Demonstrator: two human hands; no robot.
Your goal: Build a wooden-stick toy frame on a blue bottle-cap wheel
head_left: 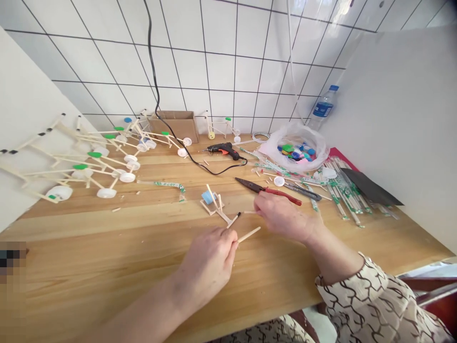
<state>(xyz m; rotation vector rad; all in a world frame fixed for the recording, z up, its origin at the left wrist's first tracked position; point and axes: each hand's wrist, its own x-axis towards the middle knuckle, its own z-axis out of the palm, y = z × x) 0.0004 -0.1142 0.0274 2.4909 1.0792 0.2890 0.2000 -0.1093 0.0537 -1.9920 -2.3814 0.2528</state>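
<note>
My left hand (214,252) is closed around a small frame of pale wooden sticks (222,213) near the middle of the table. The frame has a blue cap (208,197) at its far side and a black tip on one stick. Another pale stick (249,234) juts out to the right from my left fingers. My right hand (280,214) is closed in a pinch on a thin pale stick (247,212) that points left toward the black tip. Just beyond my right hand lie pliers (271,191) with red handles.
Several stick models with white caps (107,192) stand at the left. At the back are a cardboard box (178,125), a black glue gun (224,150) with its cord, a bag of caps (296,147) and a bottle (324,107). Wrapped sticks (344,190) and scissors (303,190) lie right.
</note>
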